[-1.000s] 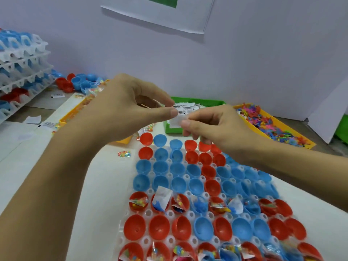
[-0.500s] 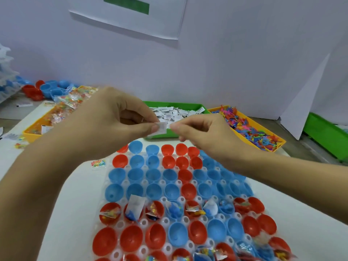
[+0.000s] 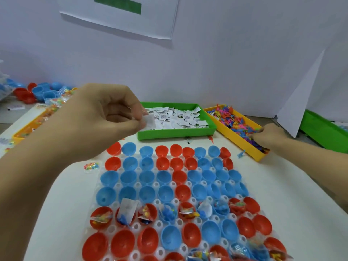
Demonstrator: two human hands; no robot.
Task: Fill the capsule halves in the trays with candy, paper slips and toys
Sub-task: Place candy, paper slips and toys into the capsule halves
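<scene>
Entry, one moment, taken from my remote seat.

Hands. My left hand [image 3: 105, 117] hung above the far edge of the capsule tray [image 3: 113, 227], fingers curled, thumb and forefinger pinching one paper slip [image 3: 150, 120]. My right hand [image 3: 267, 135] lay in the yellow toy bin [image 3: 243, 143], fingers down among the toys [image 3: 235, 119]. I could not tell whether it had taken hold of one.

Risks, as I judged them.
- The slip was light and thinly pinched; a quick move could flutter it onto the table [image 3: 282, 194] or into a cup already served.
- The toys lay tangled, so the right hand might lift several at once, or drag some over the low wall. A blue stray toy [image 3: 241, 153] already lay on the table just beside that bin.
- Both hands worked well apart, and my view could follow only one drop at a time.
- Filled and unfilled rows sat side by side, so a cup might be skipped or filled twice.

Containers.
- Capsule tray: clear plastic, holding red and blue capsule halves [image 3: 165, 193] mouth up. The four far rows looked empty. One row nearer me held candy packets, slips and small toys. The row after it looked empty, and the nearest row was partly filled.
- Green slip bin [image 3: 177, 133]: a heap of printed white slips.
- Yellow toy bin: small toys in mixed colours.
- Orange candy bin [image 3: 28, 129], left and partly hidden by my arm: wrapped candy.
- One loose candy packet [image 3: 91, 166] on the table, left of the tray.
</scene>
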